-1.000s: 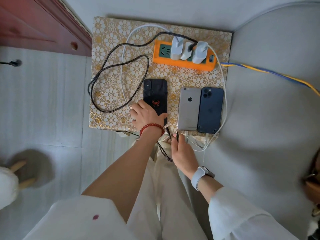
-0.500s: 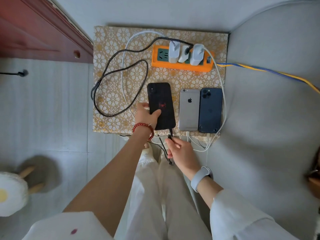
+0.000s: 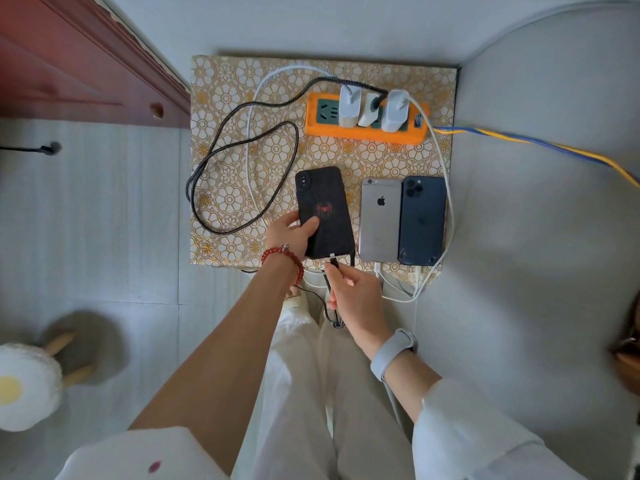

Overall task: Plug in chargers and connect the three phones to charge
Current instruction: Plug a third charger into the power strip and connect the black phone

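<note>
Cables loop over the patterned bench point(image 3: 436, 81) around the orange power strip point(image 3: 363, 131). Left hand point(image 3: 289, 233) fingers grip the black phone point(image 3: 325, 211); right hand point(image 3: 353, 299) fingers pinch the black cable's plug point(image 3: 333, 263) at its port, contact unclear.

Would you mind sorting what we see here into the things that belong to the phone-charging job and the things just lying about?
Part of the job:
- black phone, held by left hand
- black braided cable, its plug in right hand
- silver phone
- dark blue phone
- orange power strip
- three white chargers
- white cables

Just lying about:
- egg-shaped stool
- wooden door
</note>
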